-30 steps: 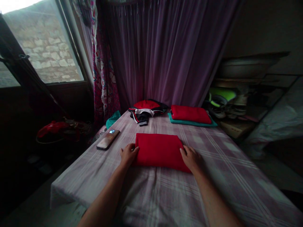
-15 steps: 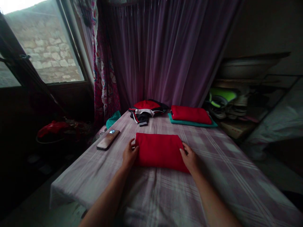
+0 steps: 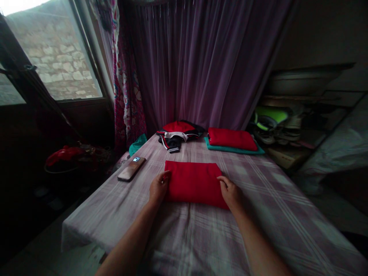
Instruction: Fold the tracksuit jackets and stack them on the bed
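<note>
Folded red garment [image 3: 194, 185] lies long axis left-right between both hands. Left hand [image 3: 158, 188] and right hand [image 3: 230, 192] each curl onto a short end, equally near.

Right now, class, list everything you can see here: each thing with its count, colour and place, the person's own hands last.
folded cloth: 1, red, middle of the bed, between the hands
bed sheet: 1, pale checked, covering the bed
phone: 1, dark, left of the folded cloth
stacked cloths: 2, red on teal, far right of the bed
loose garments: 1 heap, red, black, white, far middle
curtain: 1, purple, behind the bed
window: 1, upper left
shelves: cluttered, right
left hand: at the cloth's left edge
right hand: at its right edge
</note>
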Demonstrator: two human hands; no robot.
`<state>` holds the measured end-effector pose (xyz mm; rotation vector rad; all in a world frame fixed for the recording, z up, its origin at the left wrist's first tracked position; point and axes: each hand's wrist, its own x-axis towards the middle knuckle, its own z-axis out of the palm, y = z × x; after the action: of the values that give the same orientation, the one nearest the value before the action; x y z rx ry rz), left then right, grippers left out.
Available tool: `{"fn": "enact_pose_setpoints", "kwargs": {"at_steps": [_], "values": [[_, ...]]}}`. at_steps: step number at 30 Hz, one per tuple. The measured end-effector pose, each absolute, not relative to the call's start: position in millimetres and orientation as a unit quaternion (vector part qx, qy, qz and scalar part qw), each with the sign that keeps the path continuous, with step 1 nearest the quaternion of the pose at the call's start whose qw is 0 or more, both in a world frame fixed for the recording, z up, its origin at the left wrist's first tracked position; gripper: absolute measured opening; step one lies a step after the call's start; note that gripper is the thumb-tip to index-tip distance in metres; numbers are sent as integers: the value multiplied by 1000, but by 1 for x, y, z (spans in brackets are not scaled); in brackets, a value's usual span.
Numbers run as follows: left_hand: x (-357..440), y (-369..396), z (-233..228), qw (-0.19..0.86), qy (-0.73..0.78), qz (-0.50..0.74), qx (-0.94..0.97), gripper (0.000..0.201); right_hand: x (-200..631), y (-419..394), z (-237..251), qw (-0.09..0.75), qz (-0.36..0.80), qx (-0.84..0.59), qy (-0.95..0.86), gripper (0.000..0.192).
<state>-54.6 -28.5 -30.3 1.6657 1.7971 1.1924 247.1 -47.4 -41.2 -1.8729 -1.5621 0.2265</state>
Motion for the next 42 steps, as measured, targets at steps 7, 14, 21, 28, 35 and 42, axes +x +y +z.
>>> {"fn": "enact_pose_setpoints", "kwargs": {"at_steps": [7, 14, 21, 28, 35, 42], "values": [[-56, -30, -30, 199, 651, 416, 603, 31, 247, -47, -41, 329, 79, -719, -607, 37], [-59, -26, -37, 182, 628, 442, 614, 31, 252, -42, -52, 397, 44, -667, -629, 33], [-60, -23, -44, 168, 614, 462, 618, 29, 254, -39, -57, 420, 25, -653, -630, 33], [-59, -24, -42, 171, 602, 479, 616, 28, 254, -39, -55, 440, 6, -638, -632, 35], [-45, -13, -22, 174, 584, 468, 641, 30, 263, -39, -46, 475, -48, -620, -623, 36], [-15, 17, 4, 190, 566, 452, 663, 33, 284, -31, -34, 496, -61, -627, -597, 38]]}}
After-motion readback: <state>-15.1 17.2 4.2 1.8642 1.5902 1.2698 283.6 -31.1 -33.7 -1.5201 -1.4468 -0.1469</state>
